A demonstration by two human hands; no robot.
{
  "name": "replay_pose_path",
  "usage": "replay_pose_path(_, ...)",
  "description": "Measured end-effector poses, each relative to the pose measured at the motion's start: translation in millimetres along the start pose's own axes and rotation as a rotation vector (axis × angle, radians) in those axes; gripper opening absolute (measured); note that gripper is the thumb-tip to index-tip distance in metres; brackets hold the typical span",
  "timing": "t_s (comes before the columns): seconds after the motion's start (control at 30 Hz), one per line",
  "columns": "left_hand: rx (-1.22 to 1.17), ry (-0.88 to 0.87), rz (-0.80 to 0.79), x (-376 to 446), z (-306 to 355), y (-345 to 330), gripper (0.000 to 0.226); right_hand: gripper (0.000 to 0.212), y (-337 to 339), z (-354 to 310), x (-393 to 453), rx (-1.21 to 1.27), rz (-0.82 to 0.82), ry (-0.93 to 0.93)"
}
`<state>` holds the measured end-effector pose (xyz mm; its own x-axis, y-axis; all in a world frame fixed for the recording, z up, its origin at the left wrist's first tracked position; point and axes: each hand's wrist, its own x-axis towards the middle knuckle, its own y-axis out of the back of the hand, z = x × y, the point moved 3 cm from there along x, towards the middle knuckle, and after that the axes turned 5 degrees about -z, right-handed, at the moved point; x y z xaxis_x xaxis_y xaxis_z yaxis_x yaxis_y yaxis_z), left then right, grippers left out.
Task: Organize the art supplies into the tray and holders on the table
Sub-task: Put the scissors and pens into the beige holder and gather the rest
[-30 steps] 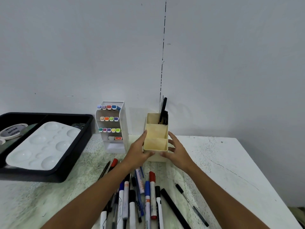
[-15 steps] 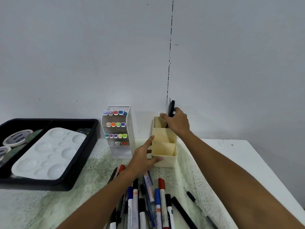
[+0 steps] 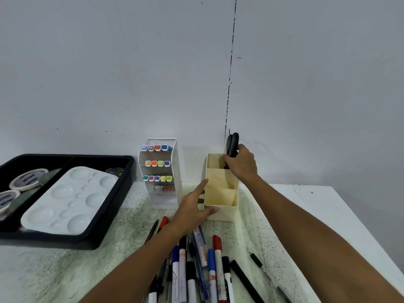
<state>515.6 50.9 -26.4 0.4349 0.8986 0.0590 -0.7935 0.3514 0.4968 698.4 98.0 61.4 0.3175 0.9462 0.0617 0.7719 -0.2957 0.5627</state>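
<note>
Lying at the bottom centre of the frame, a heap of markers and pens (image 3: 197,272) rests on the speckled worktop (image 3: 65,270), long axes running mostly from near to far with caps toward the wall; their near ends are cut off by the lower edge. A black pen (image 3: 265,272) lies apart at the lower right, slanted toward the corner, and a red-capped marker (image 3: 162,223) pokes out from under the left forearm.

Above the heap, the left hand (image 3: 194,209) is spread wide against the left side of a cream pen holder (image 3: 222,191), thumb hooked across its near corner, forefinger pointing up along the wall of the box. The holder stands upright at centre frame, its three compartments stepping away from the camera; the two nearer ones look bare.

The right hand (image 3: 241,164) is at the far compartment, fingers closed round black scissors (image 3: 232,144) standing upright, handles up; the blades are hidden inside the box and behind the fingers.

Left of the holder a white marker rack (image 3: 161,171) stands upright with rows of coloured caps facing the camera. At the left of the frame a black tray (image 3: 105,215) holds a white paint palette (image 3: 70,200) and tape rolls (image 3: 27,179), partly cut off by the left edge; small items at its far corner are too dim to tell.
</note>
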Motion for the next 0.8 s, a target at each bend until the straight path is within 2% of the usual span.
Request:
replay_pose_path(0.1,0.004,0.002,0.003,-0.6,0.6,-0.7,0.093,0.07,1.3,1.3,-9.5,0.065,0.015,0.014)
replay_pose_path(0.17,0.012,0.007,0.012,-0.7,1.3,-0.6,0.092,0.082,1.3,5.8,-25.0,0.149,0.022,0.027)
replay_pose_path(0.3,0.0,0.01,0.019,-2.1,0.2,-1.4,0.092,0.082,-6.1,33.8,-71.6,0.329,-0.094,0.076)
replay_pose_path(0.5,0.036,-0.001,0.047,-2.2,-4.2,-4.2,0.093,0.083,-16.4,80.4,-105.7,0.345,-0.296,0.126)
replay_pose_path(0.57,0.048,0.007,0.047,-3.2,-0.7,-4.5,0.092,0.081,-15.9,82.9,-107.0,0.298,-0.322,0.1)
replay_pose_path(0.63,0.055,0.022,0.045,-6.9,7.6,-4.4,0.089,0.081,-15.0,83.5,-107.4,0.138,-0.311,0.073)
replay_pose_path(0.73,0.152,0.013,0.054,-28.5,19.1,-3.5,0.085,0.078,-7.9,76.0,-126.1,-0.211,-0.139,0.092)
replay_pose_path(0.8,0.242,-0.014,0.062,-63.1,18.0,-3.0,0.079,0.069,-8.3,72.1,-160.0,-0.303,-0.128,0.183)
